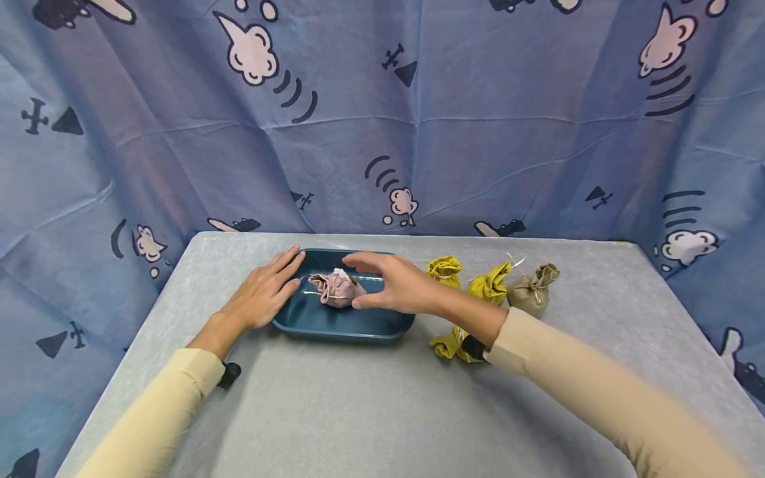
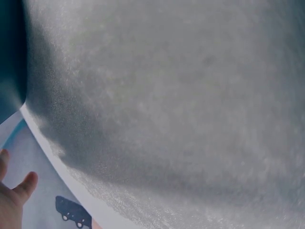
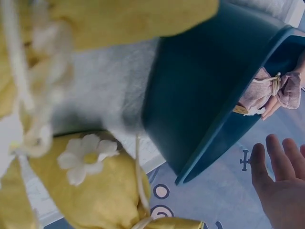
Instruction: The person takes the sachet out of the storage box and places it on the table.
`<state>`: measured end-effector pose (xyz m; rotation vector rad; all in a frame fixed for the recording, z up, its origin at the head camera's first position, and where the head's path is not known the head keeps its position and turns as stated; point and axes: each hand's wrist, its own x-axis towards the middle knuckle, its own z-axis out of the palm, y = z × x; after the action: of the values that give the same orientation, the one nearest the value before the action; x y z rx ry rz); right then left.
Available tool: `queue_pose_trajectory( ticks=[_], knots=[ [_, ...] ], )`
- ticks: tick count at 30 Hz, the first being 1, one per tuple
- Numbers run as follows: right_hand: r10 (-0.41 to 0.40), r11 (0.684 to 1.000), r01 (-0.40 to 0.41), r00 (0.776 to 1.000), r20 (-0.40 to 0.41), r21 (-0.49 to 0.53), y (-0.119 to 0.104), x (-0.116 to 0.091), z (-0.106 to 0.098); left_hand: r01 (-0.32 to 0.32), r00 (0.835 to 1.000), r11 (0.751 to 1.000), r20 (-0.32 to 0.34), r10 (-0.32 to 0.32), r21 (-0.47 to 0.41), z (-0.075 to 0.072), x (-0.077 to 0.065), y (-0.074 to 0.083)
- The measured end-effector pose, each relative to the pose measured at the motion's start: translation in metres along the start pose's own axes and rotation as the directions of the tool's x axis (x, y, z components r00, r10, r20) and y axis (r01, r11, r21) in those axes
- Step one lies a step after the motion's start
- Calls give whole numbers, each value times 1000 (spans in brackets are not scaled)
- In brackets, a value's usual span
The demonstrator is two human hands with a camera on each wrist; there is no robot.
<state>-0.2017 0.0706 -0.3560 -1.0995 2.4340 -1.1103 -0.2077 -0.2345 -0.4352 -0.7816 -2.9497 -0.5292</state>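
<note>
A dark teal tray (image 1: 343, 333) sits on the grey table, with a pink cloth drawstring pouch (image 1: 337, 292) lying inside it. My left hand (image 1: 261, 290) rests at the tray's left rim with its fingers extended. Over the tray's right side, my right hand (image 1: 399, 282) has its thumb and fingers spread apart beside the pouch. The right wrist view shows that right hand (image 3: 283, 183) with nothing in its fingers, and the pouch (image 3: 257, 93) tied with a cord. In the left wrist view, part of the left hand (image 2: 14, 195) shows at the lower left corner.
Right of the tray stand several yellow drawstring pouches (image 1: 490, 285), one bearing a white flower (image 3: 86, 157). Beside them is an olive-brown pouch (image 1: 532, 292). My right forearm passes over part of this group. A blue patterned curtain (image 1: 335, 166) hangs behind the table (image 1: 335, 405).
</note>
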Motion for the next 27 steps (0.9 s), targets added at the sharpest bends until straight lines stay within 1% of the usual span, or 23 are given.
queue_pose_trajectory(
  ticks=[6, 12, 22, 27],
  knots=[
    [2, 1000, -2, 1000, -2, -5, 0, 12, 8, 3, 1000, 1000, 1, -3, -3, -1, 1, 1],
    [-3, 1000, 3, 1000, 17, -7, -3, 24, 15, 4, 1000, 1000, 5, -4, -7, -1, 1, 1],
    [-21, 996, 26, 998, 53, -86, -4, 34, 25, 8, 1000, 1000, 9, -8, -19, -1, 1, 0],
    [-6, 995, 13, 998, 69, -100, -6, 39, 31, 8, 1000, 1000, 13, -8, -22, -2, 0, 1]
  ],
)
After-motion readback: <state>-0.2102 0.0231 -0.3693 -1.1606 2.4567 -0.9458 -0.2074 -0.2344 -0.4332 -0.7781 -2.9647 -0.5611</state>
